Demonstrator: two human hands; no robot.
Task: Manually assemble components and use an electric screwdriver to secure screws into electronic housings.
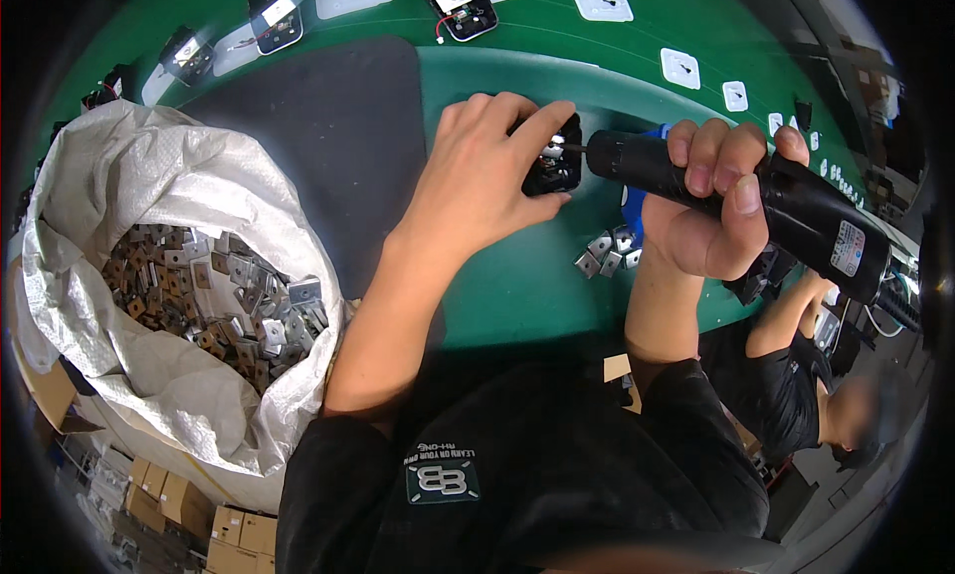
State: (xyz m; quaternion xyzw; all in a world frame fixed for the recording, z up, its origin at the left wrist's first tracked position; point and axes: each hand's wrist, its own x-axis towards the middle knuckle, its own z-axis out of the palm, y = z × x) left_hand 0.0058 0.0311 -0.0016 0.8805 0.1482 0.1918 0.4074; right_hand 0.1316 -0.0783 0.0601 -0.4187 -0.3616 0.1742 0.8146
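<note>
My left hand is closed around a small black plastic housing on the green work surface, with thumb and fingers at its edges. A shiny metal piece shows inside the housing, partly hidden by my fingers. In my right hand is a black electric screwdriver, held almost level. Its thin bit points left and reaches the housing; whether it sits on a screw I cannot tell. Just below the screwdriver lie several small metal plates. A blue object shows partly behind my right hand.
At left stands a white woven sack holding many metal plates. A dark grey mat lies beside it. Along the far green belt are black housings and white trays. Another person works at right.
</note>
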